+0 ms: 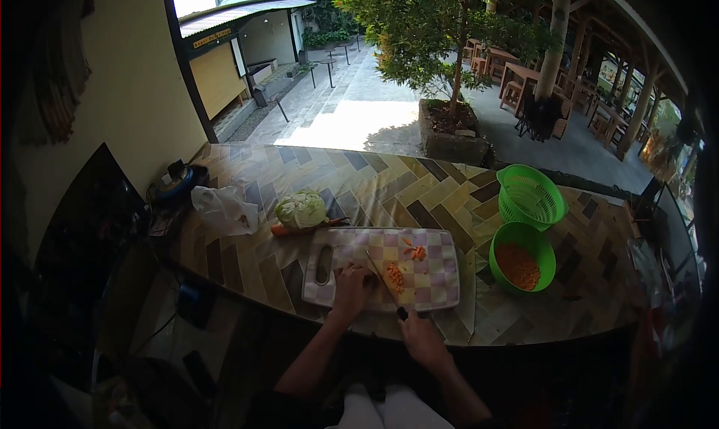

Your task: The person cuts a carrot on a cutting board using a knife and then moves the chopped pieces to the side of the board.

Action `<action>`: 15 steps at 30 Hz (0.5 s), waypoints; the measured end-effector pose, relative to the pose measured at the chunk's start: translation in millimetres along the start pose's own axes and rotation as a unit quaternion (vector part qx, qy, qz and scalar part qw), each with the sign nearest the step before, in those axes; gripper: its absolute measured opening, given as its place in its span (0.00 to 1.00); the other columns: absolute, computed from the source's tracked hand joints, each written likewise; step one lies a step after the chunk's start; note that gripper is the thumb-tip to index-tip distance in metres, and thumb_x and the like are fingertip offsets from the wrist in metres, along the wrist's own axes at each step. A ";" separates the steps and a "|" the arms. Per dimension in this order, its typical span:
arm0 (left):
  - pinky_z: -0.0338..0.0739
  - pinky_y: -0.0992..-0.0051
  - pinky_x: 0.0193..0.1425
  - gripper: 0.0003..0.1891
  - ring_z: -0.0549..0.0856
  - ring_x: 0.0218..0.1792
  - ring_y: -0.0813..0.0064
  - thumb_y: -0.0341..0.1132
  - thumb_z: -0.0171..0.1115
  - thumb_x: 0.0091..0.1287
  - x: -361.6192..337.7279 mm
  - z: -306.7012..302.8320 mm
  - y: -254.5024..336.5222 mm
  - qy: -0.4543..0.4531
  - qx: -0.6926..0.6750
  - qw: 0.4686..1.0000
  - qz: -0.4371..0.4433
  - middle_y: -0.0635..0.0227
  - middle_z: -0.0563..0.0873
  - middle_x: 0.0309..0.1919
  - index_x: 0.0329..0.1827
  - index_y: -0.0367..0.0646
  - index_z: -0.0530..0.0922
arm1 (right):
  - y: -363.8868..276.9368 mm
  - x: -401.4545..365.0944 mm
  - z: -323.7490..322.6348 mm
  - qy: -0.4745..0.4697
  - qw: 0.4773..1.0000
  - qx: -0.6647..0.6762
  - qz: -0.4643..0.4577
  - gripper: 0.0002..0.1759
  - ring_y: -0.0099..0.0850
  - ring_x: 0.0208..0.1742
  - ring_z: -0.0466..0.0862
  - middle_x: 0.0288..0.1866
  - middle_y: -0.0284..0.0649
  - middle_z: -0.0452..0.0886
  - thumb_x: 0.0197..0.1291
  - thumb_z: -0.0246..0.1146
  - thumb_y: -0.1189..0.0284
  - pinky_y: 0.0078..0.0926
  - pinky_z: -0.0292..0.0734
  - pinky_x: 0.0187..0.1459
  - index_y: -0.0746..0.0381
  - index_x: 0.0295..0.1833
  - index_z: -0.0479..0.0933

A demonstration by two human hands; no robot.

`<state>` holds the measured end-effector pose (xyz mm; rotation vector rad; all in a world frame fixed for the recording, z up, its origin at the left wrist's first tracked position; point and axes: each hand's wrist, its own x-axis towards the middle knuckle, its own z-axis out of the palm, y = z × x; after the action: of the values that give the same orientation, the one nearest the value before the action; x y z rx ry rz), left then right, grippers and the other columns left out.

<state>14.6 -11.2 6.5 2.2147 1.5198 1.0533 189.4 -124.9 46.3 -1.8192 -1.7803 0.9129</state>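
A checkered cutting board (344,245) lies on the table before me. My right hand (422,337) is closed round the black handle of a knife (386,284), whose blade points up and left over the board. Beside the blade, my left hand (352,290) rests on the board with its fingers bent together; what they hold, if anything, is hidden. Chopped orange pieces (395,277) lie just right of the blade. Farther up the board is a second small group of orange pieces (416,252).
Behind the board are a cabbage (301,209), a carrot (288,229) and a white plastic bag (225,210). At the right, a green bowl (550,258) holds orange bits, with a green strainer (532,195) behind it. A dark screen (90,212) stands at the left.
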 end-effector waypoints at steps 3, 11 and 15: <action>0.64 0.62 0.56 0.05 0.82 0.47 0.65 0.30 0.66 0.54 0.0 -2.5 12.3 0.023 0.034 0.999 0.007 0.68 0.87 0.34 0.33 0.45 0.86 | -0.6 0.1 -2.2 0.039 0.999 0.030 -0.010 0.16 0.59 0.39 0.81 0.33 0.61 0.81 0.70 0.54 0.65 0.54 0.74 0.40 0.70 0.46 0.70; 0.62 0.62 0.57 0.06 0.83 0.43 0.67 0.30 0.69 0.52 13.2 12.1 9.9 0.016 -0.040 0.999 -0.024 0.71 0.87 0.31 0.33 0.50 0.87 | 17.2 -10.6 2.1 0.075 0.995 0.066 -0.018 0.15 0.58 0.35 0.81 0.28 0.57 0.80 0.69 0.56 0.64 0.54 0.71 0.35 0.68 0.40 0.70; 0.67 0.64 0.56 0.08 0.83 0.42 0.67 0.29 0.71 0.51 15.9 -7.5 7.4 0.021 -0.043 0.999 -0.022 0.68 0.88 0.31 0.35 0.47 0.87 | 15.5 -11.0 1.1 0.056 0.997 0.034 -0.030 0.16 0.57 0.36 0.81 0.27 0.56 0.80 0.70 0.56 0.63 0.54 0.72 0.35 0.68 0.39 0.70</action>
<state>17.8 -1.5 22.7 2.1050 1.5040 1.1358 200.0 -137.2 36.2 -1.7311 -1.7055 0.8217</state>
